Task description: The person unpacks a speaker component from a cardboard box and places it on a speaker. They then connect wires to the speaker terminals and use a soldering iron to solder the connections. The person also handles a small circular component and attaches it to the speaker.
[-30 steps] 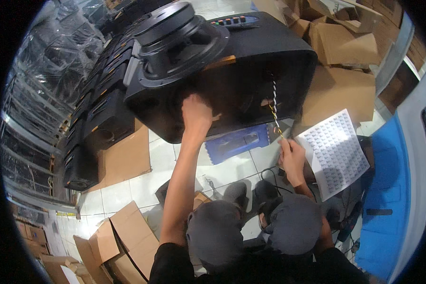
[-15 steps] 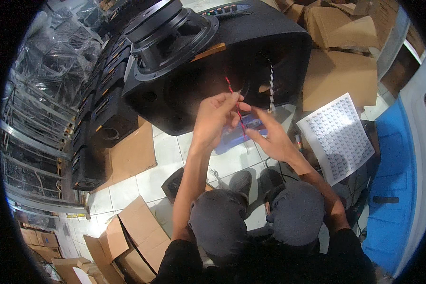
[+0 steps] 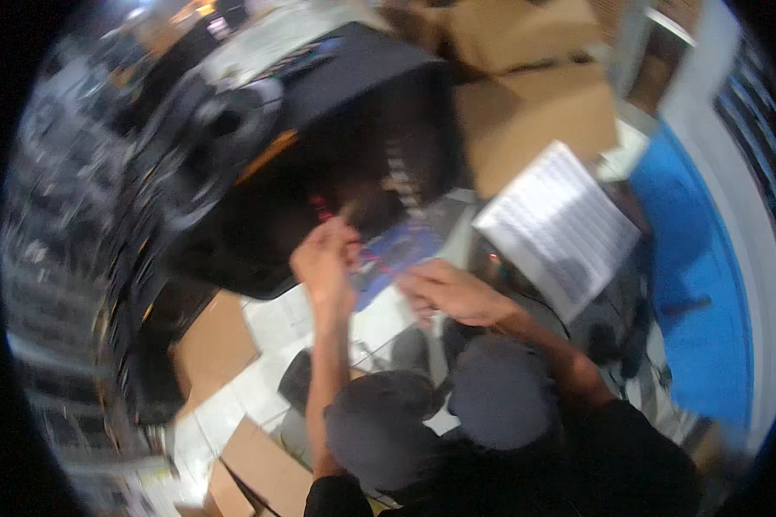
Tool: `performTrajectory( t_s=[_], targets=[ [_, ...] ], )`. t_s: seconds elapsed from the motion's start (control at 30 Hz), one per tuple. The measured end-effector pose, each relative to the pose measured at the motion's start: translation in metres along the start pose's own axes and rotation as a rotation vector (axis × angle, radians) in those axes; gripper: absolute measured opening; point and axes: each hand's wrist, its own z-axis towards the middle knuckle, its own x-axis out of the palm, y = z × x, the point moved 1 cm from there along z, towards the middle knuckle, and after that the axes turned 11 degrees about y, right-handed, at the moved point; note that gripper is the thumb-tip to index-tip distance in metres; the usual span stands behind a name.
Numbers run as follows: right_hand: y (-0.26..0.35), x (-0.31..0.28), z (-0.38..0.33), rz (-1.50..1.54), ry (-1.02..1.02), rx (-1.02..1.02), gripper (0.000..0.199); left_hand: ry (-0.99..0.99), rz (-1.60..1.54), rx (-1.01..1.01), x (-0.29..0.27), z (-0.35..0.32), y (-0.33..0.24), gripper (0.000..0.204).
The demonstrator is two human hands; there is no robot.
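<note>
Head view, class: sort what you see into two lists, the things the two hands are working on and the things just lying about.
In hand:
left hand
right hand
thin red wire, by the left hand's fingers
black speaker cabinet, open side towards the hands

Lying about:
blue case on the floor
white printed sheet
cardboard boxes
blue mat

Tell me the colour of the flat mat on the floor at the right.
Blue mat, seen in the head view.
</note>
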Motion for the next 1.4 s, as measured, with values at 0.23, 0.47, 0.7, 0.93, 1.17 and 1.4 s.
performTrajectory(
  t_s=[0.23,0.47,0.7,0.93,1.17,1.4],
  targets=[
    [0.0,-0.011,-0.087,-0.575,-0.266,-0.013,0.038,-0.252,-0.08,0.208,-0.013,0.013,-0.013,0.013],
    [0.022,-0.131,-0.211,-0.786,-1.323,-0.288,0.017,-0.136,0.23,0.104,-0.008,0.01,0.006,0.03],
    [0.059,-0.281,-0.265,-1.762,-1.39,0.599,0.044,-0.084,0.325,0.005,-0.015,-0.002,0.008,0.044],
    [0.047,-0.178,-0.222,-1.541,-1.549,0.241,0.042,-0.077,0.344,0.039,-0.031,-0.011,0.013,0.047],
    [0.05,-0.084,-0.15,-1.566,-1.312,-0.102,0.025,-0.072,0.518,0.031,-0.035,-0.012,0.007,0.041],
    [0.085,-0.006,-0.101,-1.526,-1.239,-0.259,0.02,-0.124,0.509,0.17,-0.048,-0.051,-0.043,0.027]
  ],
)
